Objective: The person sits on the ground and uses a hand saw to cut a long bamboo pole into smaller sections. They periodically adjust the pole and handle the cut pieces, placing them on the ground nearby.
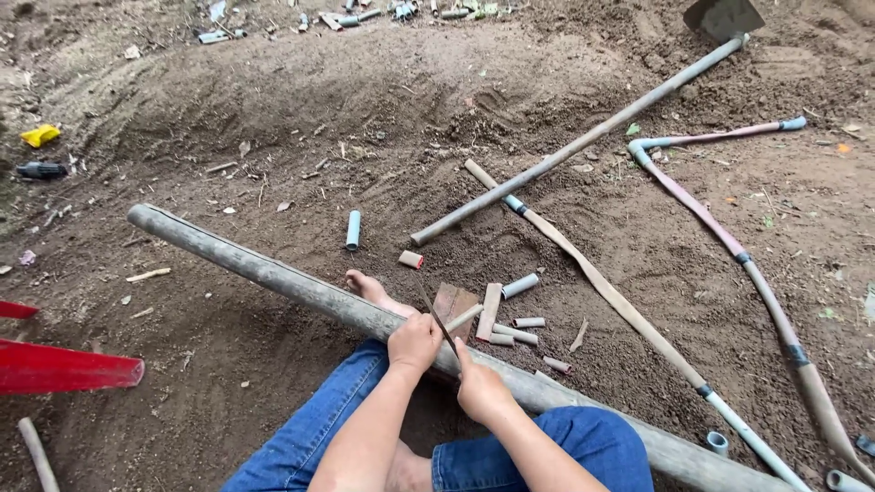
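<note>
On bare soil, seated, jeans-clad legs under a long pole.

Left hand point(415, 342): closed in a fist round the handle end of a thin saw blade point(436, 316), which slants up and away from the knuckles.

Right hand point(480, 390): fingers curled, forefinger pointing up along the blade near the cut; whether it grips the blade or only steadies it cannot be told.

Pole point(273, 273): grey, round, lying slantwise across the lap from upper left to lower right, one bare foot point(369, 289) just behind it. Judged stiff, fairly heavy, dusty rather than slick; best held down close beside the blade, where both hands sit.

Nearby, just beyond the pole: short cut pipe pieces point(515, 330), a small board point(453, 301), a blue pipe stub point(353, 230).

Further out: a hoe point(583, 141) with long shaft, a thin jointed pipe point(629, 314), a bent pipe point(729, 237) with blue elbow. Red pipe point(64, 369) at left edge; a yellow item point(40, 136) far left.

Ground point(273, 118): loose brown earth, outdoors, scattered chips and litter.
</note>
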